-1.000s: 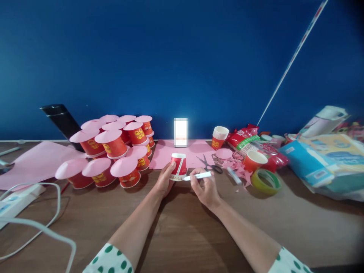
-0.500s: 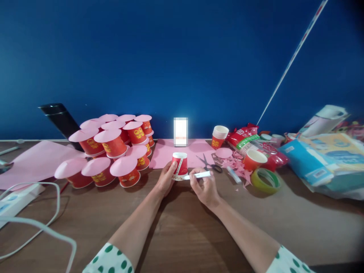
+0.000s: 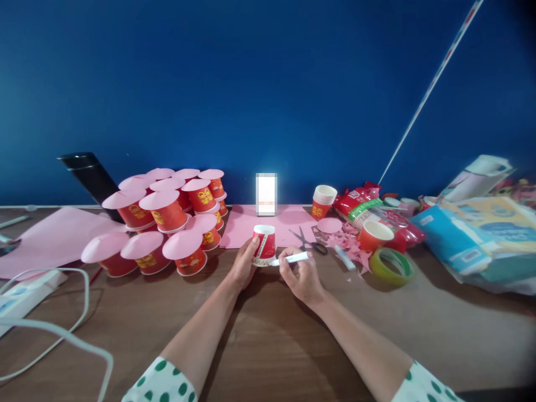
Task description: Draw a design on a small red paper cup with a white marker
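My left hand (image 3: 244,264) is closed around the left side of a red paper cup (image 3: 265,243), which has a white end on top and a zigzag line along its pale lower band. In my right hand (image 3: 302,277) is a white marker (image 3: 295,258), its tip pointing left at that band; whether it touches the cup I cannot tell. Behind the cup lie sheets of pink paper (image 3: 243,223). Black-handled scissors (image 3: 307,241) rest open just beyond my right hand.
Red cups with pink cone tops (image 3: 186,245) stand stacked on the left, near a power strip (image 3: 29,296) with a white cable. To the right are a cup stack (image 3: 322,201), pink scraps (image 3: 354,245), a glue stick (image 3: 344,258), tape (image 3: 391,267) and a blue package (image 3: 452,234).
The cup has turned slightly in my left hand, its printed strip shifting left. My right hand and the marker have barely moved.
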Demonstrator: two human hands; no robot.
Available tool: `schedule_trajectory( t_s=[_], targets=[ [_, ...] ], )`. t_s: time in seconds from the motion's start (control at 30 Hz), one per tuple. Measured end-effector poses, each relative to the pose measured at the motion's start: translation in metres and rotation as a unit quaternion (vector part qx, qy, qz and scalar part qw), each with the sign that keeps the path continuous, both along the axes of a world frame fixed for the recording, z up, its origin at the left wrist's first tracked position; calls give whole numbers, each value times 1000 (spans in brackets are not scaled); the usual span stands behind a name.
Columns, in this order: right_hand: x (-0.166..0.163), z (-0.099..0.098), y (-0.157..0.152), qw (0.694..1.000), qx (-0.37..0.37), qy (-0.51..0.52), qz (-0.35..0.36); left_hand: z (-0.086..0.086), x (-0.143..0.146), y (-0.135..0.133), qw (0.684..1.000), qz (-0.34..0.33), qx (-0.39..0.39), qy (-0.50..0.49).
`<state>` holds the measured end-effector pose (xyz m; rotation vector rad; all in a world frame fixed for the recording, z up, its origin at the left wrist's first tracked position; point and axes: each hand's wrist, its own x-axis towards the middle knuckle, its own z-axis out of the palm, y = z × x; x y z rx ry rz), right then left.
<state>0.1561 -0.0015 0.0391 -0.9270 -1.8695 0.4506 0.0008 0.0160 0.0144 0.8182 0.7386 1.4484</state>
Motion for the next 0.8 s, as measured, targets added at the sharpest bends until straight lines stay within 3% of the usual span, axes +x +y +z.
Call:
schedule_trajectory(
  t_s=[0.8],
  targets=[
    [1,1,0,999,24,12,-27,2,1,2,1000,7,-9,15]
  ],
)
